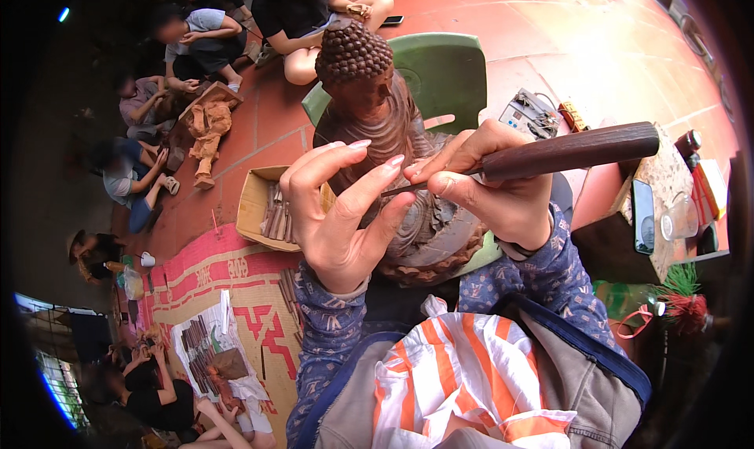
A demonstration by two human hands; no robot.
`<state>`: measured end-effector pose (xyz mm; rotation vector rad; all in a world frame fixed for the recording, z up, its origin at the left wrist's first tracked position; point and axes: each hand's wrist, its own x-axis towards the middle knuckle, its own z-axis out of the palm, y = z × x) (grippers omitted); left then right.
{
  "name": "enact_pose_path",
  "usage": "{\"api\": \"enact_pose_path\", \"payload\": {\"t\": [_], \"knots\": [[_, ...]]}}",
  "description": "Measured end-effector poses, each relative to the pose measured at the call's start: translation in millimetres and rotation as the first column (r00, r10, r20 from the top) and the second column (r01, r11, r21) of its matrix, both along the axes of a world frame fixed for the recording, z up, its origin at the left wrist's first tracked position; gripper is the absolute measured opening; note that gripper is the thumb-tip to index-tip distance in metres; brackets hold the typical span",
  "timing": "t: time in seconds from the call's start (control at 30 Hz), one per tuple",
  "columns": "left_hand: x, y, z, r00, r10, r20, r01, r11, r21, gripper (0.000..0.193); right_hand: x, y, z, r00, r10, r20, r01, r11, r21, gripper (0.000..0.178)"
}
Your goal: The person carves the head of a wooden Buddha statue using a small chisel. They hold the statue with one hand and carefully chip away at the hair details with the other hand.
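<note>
Right grip (pixel 506 194) clasps a dark-brown, wooden-handled tool (pixel 572 152), left grip (pixel 339 233) spread near its tip; the brown wooden seated figure (pixel 363 123) looks largely carved, remainder unclear.

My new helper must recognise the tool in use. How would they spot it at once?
Find the dark carved statue before the green chair. In front of it, the right hand holds the tool, its handle pointing right. Unlike the slim pieces bunched in the brown box, it is held up, with a thick dark handle and narrow shaft.
</note>
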<state>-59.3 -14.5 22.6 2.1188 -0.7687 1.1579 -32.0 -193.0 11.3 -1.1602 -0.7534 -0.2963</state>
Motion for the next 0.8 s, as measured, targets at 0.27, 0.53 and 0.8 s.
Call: {"api": "enact_pose_path", "payload": {"t": [0.27, 0.53, 0.8], "knots": [[2.4, 8.9, 4.1, 0.909, -0.288, -0.3, 0.183, 0.925, -0.333, 0.018, 8.1, -11.0, 11.7, 0.999, 0.011, 0.035, -0.009, 0.999, -0.05, 0.016], [53.4, 13.2, 3.5, 0.859, -0.242, -0.452, 0.062, 0.924, -0.377, 0.062, 40.8, -1.1, 38.5, 0.948, -0.16, 0.276, 0.208, 0.966, -0.151, 0.011], [59.2, 14.5, -7.8, 0.846, -0.279, -0.454, 0.073, 0.905, -0.42, 0.051, 40.0, -1.3, 44.1, 0.908, -0.195, 0.371, 0.285, 0.936, -0.205, 0.011]]}}
